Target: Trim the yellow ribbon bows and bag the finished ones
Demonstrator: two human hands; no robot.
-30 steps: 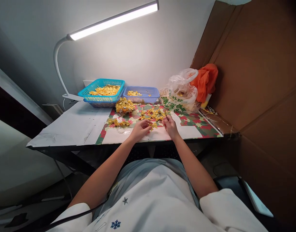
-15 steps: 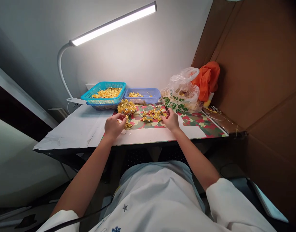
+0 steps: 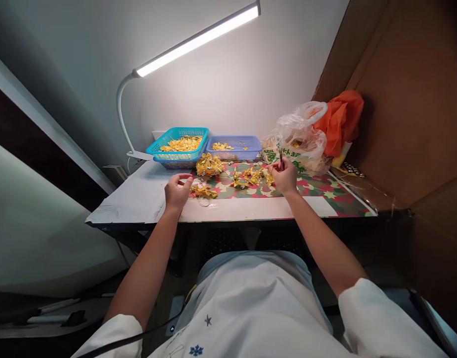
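Observation:
My left hand [image 3: 177, 191] is at the left of the gold flowers, thumb and forefinger curled together at the tips; whatever thin thing they pinch is too small to make out. Close by its fingertips lies a small gold flower strand [image 3: 204, 192], with a loop of thin wire [image 3: 203, 202] below. Behind that sits a bunch of gold flowers [image 3: 209, 165] with silvery beads. My right hand [image 3: 286, 177] is closed round a slim dark tool, seemingly tweezers [image 3: 281, 158], pointing upward. Beside its fingertips is another gold flower garland [image 3: 251, 177], lying on the camouflage-patterned mat [image 3: 310, 186].
A turquoise basket [image 3: 154, 148] of gold petals and a lilac basket [image 3: 254, 147] stand along the wall. At the back right are a plastic bag [image 3: 306, 134] and orange cloth [image 3: 340, 119] by a cardboard wall [image 3: 411, 114]. A lit lamp [image 3: 198, 42] hangs overhead.
The view has turned slightly left, so the table appears further right. Relative to the gold flowers, my left hand has drawn away leftward and my right hand a little rightward. The dark tool now points more upright.

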